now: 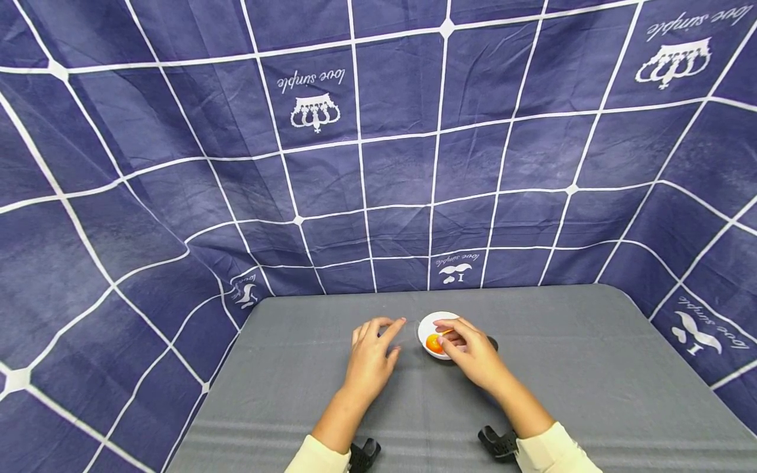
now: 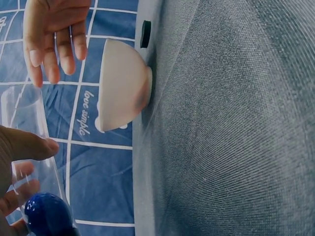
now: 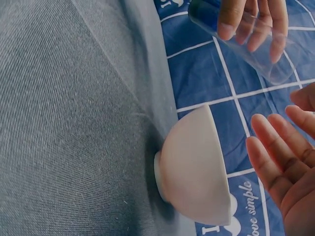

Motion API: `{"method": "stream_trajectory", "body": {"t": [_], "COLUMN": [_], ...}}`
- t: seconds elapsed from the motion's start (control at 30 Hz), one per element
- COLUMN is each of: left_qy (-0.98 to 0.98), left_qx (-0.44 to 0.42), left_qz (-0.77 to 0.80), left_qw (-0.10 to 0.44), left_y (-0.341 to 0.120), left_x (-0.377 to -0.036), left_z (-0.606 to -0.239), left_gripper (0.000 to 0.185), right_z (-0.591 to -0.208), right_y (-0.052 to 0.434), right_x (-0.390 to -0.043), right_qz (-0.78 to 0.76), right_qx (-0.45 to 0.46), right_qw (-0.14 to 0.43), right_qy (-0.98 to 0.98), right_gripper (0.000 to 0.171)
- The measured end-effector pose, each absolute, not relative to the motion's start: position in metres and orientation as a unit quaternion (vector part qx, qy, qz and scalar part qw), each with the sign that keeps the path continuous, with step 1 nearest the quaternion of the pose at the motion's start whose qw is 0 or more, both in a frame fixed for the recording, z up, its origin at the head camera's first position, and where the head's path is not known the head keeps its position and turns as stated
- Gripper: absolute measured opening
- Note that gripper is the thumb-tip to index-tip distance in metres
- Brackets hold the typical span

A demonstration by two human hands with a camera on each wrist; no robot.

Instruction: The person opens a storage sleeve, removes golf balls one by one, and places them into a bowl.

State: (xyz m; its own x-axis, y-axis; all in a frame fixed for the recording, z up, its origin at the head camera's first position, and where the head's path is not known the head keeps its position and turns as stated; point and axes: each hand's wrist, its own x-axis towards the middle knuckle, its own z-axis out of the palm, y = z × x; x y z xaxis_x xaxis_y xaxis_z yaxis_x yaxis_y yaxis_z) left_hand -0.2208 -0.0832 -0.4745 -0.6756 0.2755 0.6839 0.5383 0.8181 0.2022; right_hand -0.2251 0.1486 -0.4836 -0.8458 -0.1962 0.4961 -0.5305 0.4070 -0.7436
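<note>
Head view: a white bowl [image 1: 436, 334] holding something orange [image 1: 434, 343] stands on the grey desk [image 1: 591, 381], near its far edge. The right hand [image 1: 470, 348] hovers over the bowl, fingers loose and spread, holding nothing. Just left, the left hand [image 1: 371, 351] curls around a clear glass tube [image 2: 34, 147] with a blue end [image 2: 47, 215].

one white bowl [image 1: 427, 330], one clear bottle [image 3: 246, 42], two hands

You can read "love simple" in white script on the blue checked cloth [image 1: 177, 197] behind the table, printed upside down above a crown emblem in the head view. Both wrist views show the same words on that cloth beside the white bowl [image 2: 123, 83].
</note>
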Motion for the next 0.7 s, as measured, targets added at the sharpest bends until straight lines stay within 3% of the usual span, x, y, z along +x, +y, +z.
{"method": "stream_trajectory", "body": {"t": [0.7], "left_qy": [-0.894], "left_qx": [-0.248], "left_qz": [-0.143], "left_qw": [0.345], "left_y": [-0.0802], "left_x": [-0.2189], "left_z": [-0.4706], "left_gripper": [0.063], "right_z": [-0.4866], "right_y": [0.1446], "right_x": [-0.2184], "right_qz": [0.580], "right_qx": [0.262], "right_qw": [0.096], "right_qy": [-0.765], "right_gripper": [0.044]}}
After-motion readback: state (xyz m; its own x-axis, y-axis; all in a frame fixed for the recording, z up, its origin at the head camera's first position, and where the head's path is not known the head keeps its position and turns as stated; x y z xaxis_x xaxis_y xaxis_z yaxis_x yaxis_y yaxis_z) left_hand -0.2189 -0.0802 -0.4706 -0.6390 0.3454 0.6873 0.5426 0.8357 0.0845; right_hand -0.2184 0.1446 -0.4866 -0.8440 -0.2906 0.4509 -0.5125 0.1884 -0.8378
